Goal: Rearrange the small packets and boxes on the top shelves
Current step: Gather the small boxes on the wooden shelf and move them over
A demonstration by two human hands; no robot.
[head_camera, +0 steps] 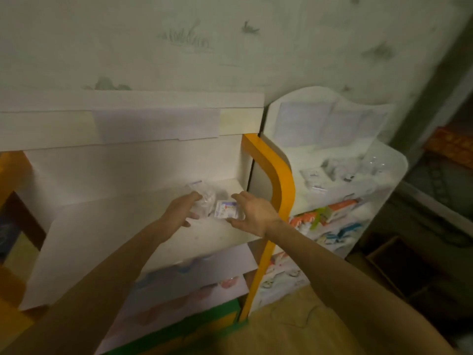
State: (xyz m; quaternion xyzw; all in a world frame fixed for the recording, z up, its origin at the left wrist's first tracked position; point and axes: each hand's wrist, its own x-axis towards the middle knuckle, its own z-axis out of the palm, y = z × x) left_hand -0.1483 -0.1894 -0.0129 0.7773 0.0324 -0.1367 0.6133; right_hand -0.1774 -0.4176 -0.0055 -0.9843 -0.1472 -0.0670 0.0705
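risk: honestly the clear packet (204, 198) is the one to watch. it looks slick and floppy, so if you slide it with just your fingertips it could skid into the little box (227, 210) and shove that toward the front lip of the top shelf (122, 226).
risk 2: the light's dim and things are blurry, so you might grab both at once without meaning to.
left hand (179, 212): reaching in, fingers curved onto the left side of the clear packet. can't tell if you've actually got a grip or you're only touching it.
right hand (252, 213): spread fairly wide, thumb under and fingers over the box's right edge, more cupping than squeezing.
where stuff is: both sit at the right end of the top shelf, just beside the orange frame (279, 175), touching or nearly.
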